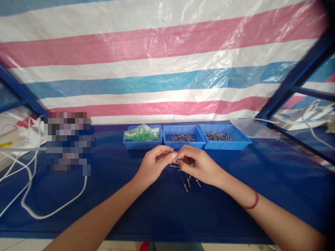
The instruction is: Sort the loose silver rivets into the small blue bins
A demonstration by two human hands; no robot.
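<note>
My left hand (155, 163) and my right hand (197, 164) meet above the blue table (167, 209), fingertips pinched together on a small metal pin (176, 158). Several loose metal pins (187, 181) lie on the cloth just below and between my hands. Behind them stand three blue bins in a row: the left bin (142, 143) holds green and white parts in a clear bag, the middle bin (183, 141) and the right bin (225, 140) hold metal pins.
A clear plastic lid (252, 129) lies right of the bins. White cables (39, 205) loop over the table's left side. A striped tarp (167, 69) hangs behind. Blue frame bars (293, 80) run at the right. A red string circles my right wrist.
</note>
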